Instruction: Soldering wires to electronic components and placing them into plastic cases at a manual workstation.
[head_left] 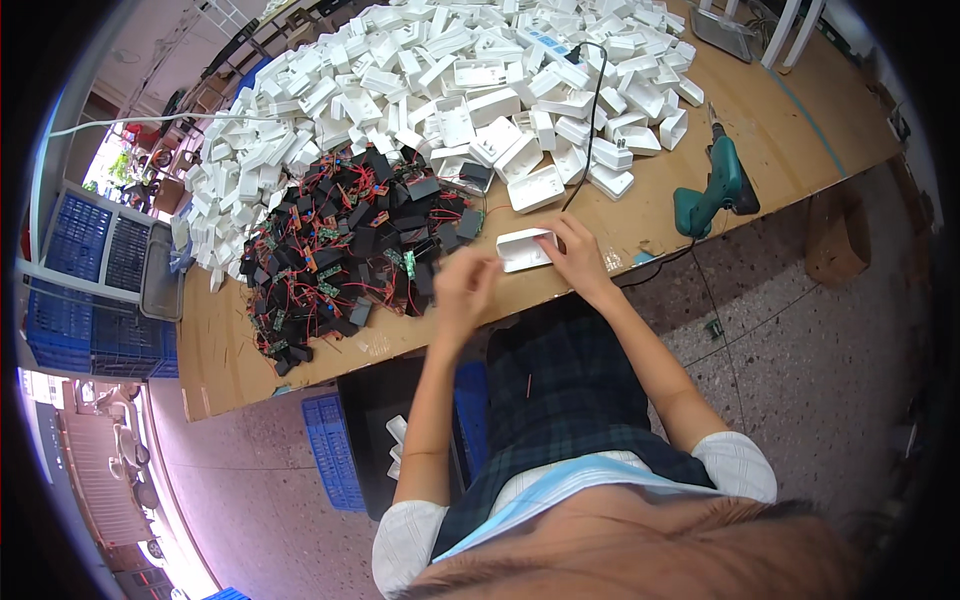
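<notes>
At the near edge of the table, my right hand (578, 258) grips the right end of a white plastic housing (520, 252), its hollow side facing up. My left hand (465, 288) is close to the left end of this housing, beside the heap of electronic parts. Motion blurs its fingers, so I cannot tell if they hold anything. The heap of black modules (375, 235) with red wires and small green circuit boards lies just left of my left hand. Beyond the held piece sits another white housing (536, 189) at the front of a large pile.
White housings (400, 70) are piled high across the far table. A green cordless-style power drill (712, 190) stands at the right, near a black cable (598, 110). Under the table edge are a black bin (375, 400) with white pieces and a blue crate (330, 450).
</notes>
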